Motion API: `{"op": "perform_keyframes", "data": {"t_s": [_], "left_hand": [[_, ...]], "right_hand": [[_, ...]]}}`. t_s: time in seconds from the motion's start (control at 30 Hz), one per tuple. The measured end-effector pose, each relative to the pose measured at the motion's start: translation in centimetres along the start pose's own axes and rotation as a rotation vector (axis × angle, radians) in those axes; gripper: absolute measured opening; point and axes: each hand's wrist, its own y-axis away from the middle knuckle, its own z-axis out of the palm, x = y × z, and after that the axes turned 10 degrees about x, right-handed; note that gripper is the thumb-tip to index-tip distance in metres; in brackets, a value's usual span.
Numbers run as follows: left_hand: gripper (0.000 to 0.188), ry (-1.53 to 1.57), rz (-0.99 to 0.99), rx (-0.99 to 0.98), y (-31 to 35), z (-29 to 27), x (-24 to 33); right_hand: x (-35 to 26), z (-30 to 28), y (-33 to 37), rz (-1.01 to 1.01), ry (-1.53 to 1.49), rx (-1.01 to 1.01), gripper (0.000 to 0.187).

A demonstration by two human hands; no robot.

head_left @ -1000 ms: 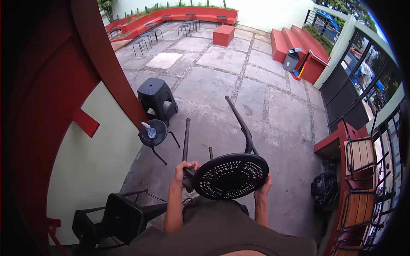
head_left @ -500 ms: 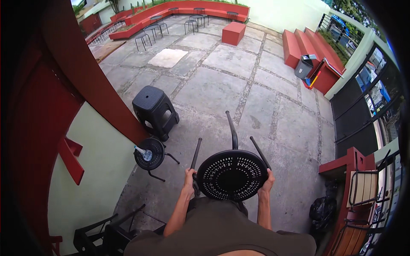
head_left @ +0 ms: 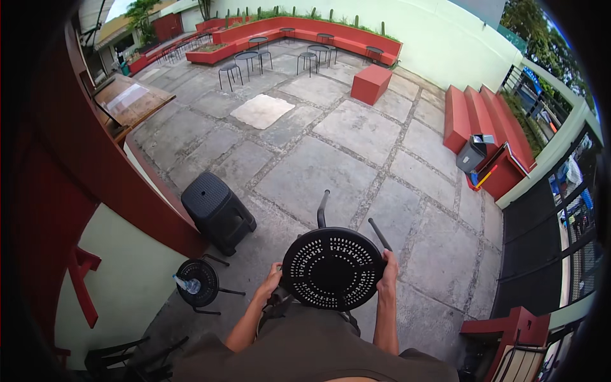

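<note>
The black stool [head_left: 331, 270] is in front of your torso, between your two hands, neither one nearer. Its round perforated seat faces you, and the two legs in view point away beyond the far rim. Your left hand [head_left: 272, 280] is clamped at the left rim, its fingertips partly hidden; your right hand [head_left: 388, 270] is clamped at the right rim. Your left forearm slants inward, while your right rises nearly straight.
</note>
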Motion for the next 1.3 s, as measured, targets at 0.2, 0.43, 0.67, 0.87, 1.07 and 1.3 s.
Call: {"op": "perform_keyframes", "data": {"t_s": [0.2, 0.43, 0.67, 0.87, 1.07, 1.3], "left_hand": [[0.048, -0.129, -0.002, 0.049, -6.1, 1.9, 1.5], [0.039, -0.626, 0.174, 0.131, -16.7, 2.9, 10.5], [0.034, 0.002, 0.152, -0.090, -31.2, 5.0, 19.8], [0.026, -0.109, 0.406, -0.180, -38.2, 5.8, 30.7], [0.025, -0.070, 0.439, -0.027, -43.9, 4.7, 34.9], [0.017, 0.091, 0.392, 0.177, -56.1, 3.3, 37.1]], "right_hand": [[-0.4, 6.9, -8.4, 0.024, 0.098, -0.074, 0.028], [-2.2, 16.7, -16.8, -0.007, 0.170, -0.139, 0.028], [-6.9, 26.9, -26.3, -0.093, 0.093, -0.054, 0.031], [-8.3, 31.5, -35.3, -0.053, -0.042, 0.024, 0.028], [-7.3, 40.4, -42.4, 0.047, -0.133, -0.039, 0.022], [-5.9, 56.3, -51.3, -0.003, 0.053, -0.236, 0.021]]}}
